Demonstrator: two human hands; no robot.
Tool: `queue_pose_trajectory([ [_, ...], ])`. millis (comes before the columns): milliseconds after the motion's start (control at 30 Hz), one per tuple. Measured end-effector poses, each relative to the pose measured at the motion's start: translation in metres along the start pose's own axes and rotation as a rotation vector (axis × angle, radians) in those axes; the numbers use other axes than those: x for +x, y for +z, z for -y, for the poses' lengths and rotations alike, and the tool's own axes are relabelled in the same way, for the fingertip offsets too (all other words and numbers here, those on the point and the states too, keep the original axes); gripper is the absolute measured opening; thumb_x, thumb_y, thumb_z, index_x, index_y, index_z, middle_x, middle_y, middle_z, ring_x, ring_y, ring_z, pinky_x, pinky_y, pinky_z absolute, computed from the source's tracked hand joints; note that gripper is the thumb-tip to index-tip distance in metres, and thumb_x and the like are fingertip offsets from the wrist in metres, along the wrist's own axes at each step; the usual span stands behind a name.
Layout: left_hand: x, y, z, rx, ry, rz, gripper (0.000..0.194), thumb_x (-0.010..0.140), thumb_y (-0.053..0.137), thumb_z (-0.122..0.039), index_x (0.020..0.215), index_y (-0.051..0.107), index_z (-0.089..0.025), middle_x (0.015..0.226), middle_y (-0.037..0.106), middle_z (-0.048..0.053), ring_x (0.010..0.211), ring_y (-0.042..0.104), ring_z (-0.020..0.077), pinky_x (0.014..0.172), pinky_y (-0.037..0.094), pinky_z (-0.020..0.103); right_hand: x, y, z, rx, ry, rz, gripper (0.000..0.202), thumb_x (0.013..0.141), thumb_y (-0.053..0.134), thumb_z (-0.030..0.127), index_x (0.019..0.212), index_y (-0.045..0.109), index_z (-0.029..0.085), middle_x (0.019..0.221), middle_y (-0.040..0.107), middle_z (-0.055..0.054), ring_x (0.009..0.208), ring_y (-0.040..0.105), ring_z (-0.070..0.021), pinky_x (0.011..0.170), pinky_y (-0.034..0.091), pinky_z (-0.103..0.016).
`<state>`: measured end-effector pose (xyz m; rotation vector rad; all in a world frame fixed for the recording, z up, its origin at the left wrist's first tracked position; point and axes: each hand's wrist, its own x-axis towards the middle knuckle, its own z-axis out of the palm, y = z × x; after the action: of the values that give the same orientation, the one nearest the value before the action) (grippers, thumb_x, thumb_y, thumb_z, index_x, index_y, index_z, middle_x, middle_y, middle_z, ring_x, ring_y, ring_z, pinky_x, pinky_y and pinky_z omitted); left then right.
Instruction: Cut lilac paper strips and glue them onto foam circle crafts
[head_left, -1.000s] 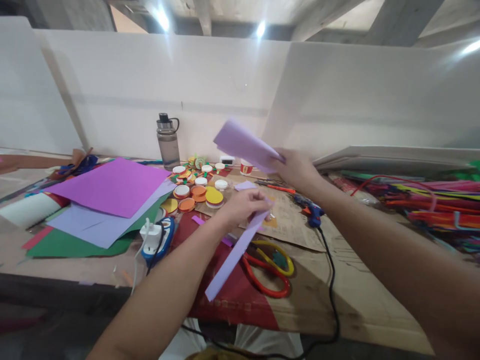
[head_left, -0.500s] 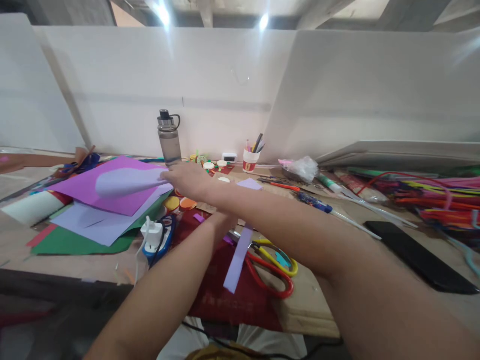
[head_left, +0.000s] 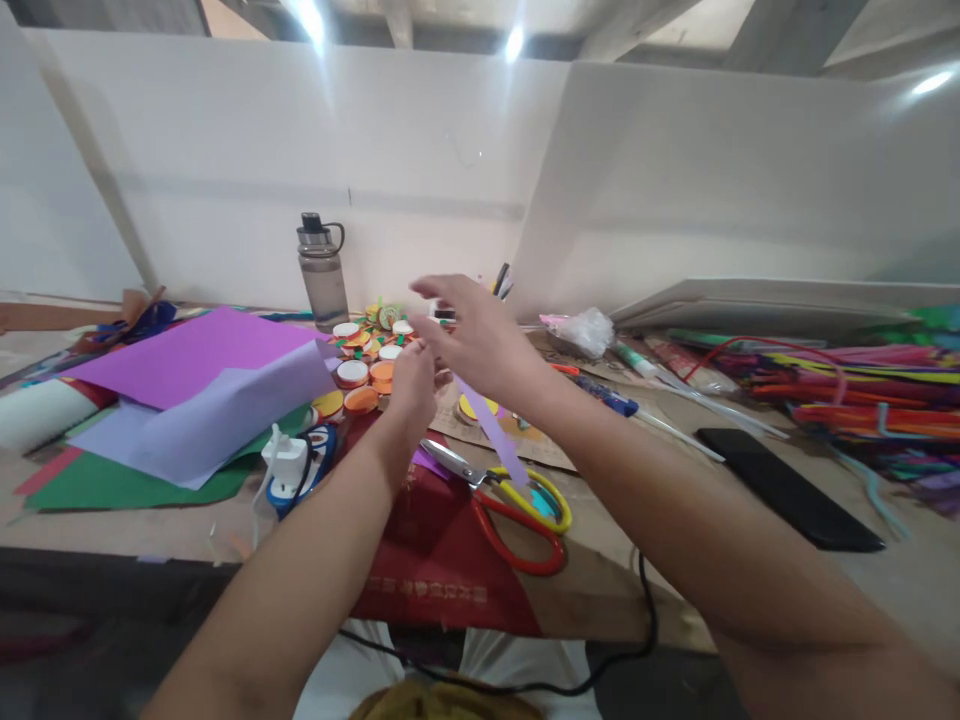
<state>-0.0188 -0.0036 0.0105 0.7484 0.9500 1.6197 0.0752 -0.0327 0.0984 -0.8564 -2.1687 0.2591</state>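
Since the last frame the right hand (head_left: 476, 335) has come back from the paper pile to mid-table, and its lilac sheet (head_left: 251, 400) now lies on that pile. Right fingers released, spread and slightly bent, nothing visible in them. Left hand (head_left: 416, 385) just below it, fingers clenched on the upper end of 1 lilac strip (head_left: 491, 430). Strip slants down over 1 pair of scissors (head_left: 474, 478), 2 handles: 1 red, 1 yellow; can't tell if it touches them. Pile, left side: 1 magenta sheet (head_left: 202, 350), at least 2 lilac, 1 green (head_left: 142, 492). Behind the left hand I count 4 white-topped discs (head_left: 352, 373), 2 orange discs (head_left: 361, 401); others partly hidden. 1 bottle (head_left: 325, 285) upright at the back. 1 charger (head_left: 287, 458) plugged into 1 power strip (head_left: 319, 455). Right side: 1 phone (head_left: 787, 490), 1 bundle of pipe cleaners (head_left: 877, 395), too tangled to count.
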Motion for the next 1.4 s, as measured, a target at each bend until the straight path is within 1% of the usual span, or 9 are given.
queue_pose_trajectory([
  [133,0.005,0.000,-0.004,-0.065,0.058,-0.076,0.019,0.067,0.068,-0.026,0.074,0.053,-0.017,0.064,0.059,-0.002,0.051,0.053,0.0068,0.049,0.038,0.019,-0.060,-0.010,-0.031,-0.010,0.192,0.099,0.051,0.085,0.056,0.046,0.129,0.050,0.020,0.124,0.058,-0.014,0.113,0.054,-0.0271,0.095,0.042,-0.043],
  [200,0.006,0.000,-0.007,-0.050,0.075,-0.107,0.018,0.068,0.067,-0.026,0.074,0.053,-0.017,0.065,0.059,-0.002,0.052,0.053,0.0067,0.049,0.038,0.018,-0.082,0.001,-0.040,-0.042,0.188,0.121,0.065,0.076,0.067,0.046,0.132,0.046,0.020,0.127,0.055,-0.014,0.117,0.051,-0.0301,0.096,0.041,-0.046],
  [267,0.006,0.000,-0.009,-0.046,0.086,-0.115,0.016,0.070,0.066,-0.025,0.074,0.053,-0.016,0.065,0.060,-0.001,0.052,0.054,0.0065,0.047,0.038,0.017,-0.093,0.012,-0.046,-0.057,0.145,0.088,0.057,0.078,0.065,0.035,0.130,0.048,0.018,0.129,0.054,-0.015,0.118,0.050,-0.0292,0.097,0.041,-0.045],
  [367,0.005,0.001,-0.010,-0.081,0.083,-0.063,0.014,0.073,0.065,-0.025,0.078,0.056,-0.016,0.066,0.061,-0.001,0.053,0.054,0.0063,0.047,0.038,0.016,-0.095,0.020,-0.056,0.017,0.187,0.023,0.032,0.082,0.055,0.023,0.114,0.058,0.017,0.108,0.064,-0.011,0.098,0.059,-0.0242,0.088,0.046,-0.042],
  [500,0.000,0.006,-0.009,-0.066,-0.059,0.212,0.022,0.075,0.067,-0.033,0.083,0.060,-0.014,0.070,0.066,0.004,0.058,0.060,0.0101,0.050,0.044,0.019,-0.092,0.017,-0.071,0.413,0.409,0.025,0.025,0.083,0.054,0.027,0.107,0.059,0.019,0.089,0.066,-0.005,0.069,0.062,-0.0163,0.060,0.051,-0.031],
  [633,-0.007,0.012,-0.002,0.066,-0.117,0.388,0.023,0.071,0.073,-0.028,0.085,0.062,-0.013,0.078,0.069,0.007,0.065,0.064,0.0123,0.055,0.049,0.021,-0.092,0.013,-0.082,0.688,0.542,0.032,0.019,0.080,0.058,0.026,0.098,0.061,0.019,0.089,0.065,-0.004,0.067,0.063,-0.0137,0.054,0.051,-0.026],
  [800,-0.009,0.013,0.004,0.168,-0.013,0.352,0.024,0.067,0.076,-0.025,0.083,0.064,-0.012,0.081,0.069,0.006,0.065,0.062,0.0102,0.053,0.046,0.018,-0.094,0.010,-0.088,0.504,0.423,-0.041,0.017,0.074,0.060,0.019,0.091,0.063,0.019,0.091,0.067,-0.002,0.081,0.062,-0.0141,0.074,0.050,-0.029],
  [967,-0.006,0.013,0.007,0.223,0.046,0.334,0.030,0.063,0.080,-0.029,0.083,0.066,-0.013,0.078,0.068,0.004,0.062,0.060,0.0094,0.049,0.040,0.018,-0.095,0.005,-0.089,0.387,0.408,-0.069,0.019,0.072,0.059,0.020,0.091,0.063,0.019,0.084,0.066,-0.001,0.072,0.059,-0.0135,0.068,0.048,-0.028],
  [1400,-0.011,0.015,0.011,0.157,-0.098,0.436,0.030,0.062,0.080,-0.026,0.084,0.064,-0.012,0.079,0.066,0.005,0.067,0.061,0.0109,0.058,0.048,0.022,-0.096,0.011,-0.096,0.845,0.485,-0.044,0.023,0.068,0.070,0.025,0.088,0.061,0.021,0.080,0.065,0.001,0.067,0.058,-0.0116,0.063,0.048,-0.026],
])
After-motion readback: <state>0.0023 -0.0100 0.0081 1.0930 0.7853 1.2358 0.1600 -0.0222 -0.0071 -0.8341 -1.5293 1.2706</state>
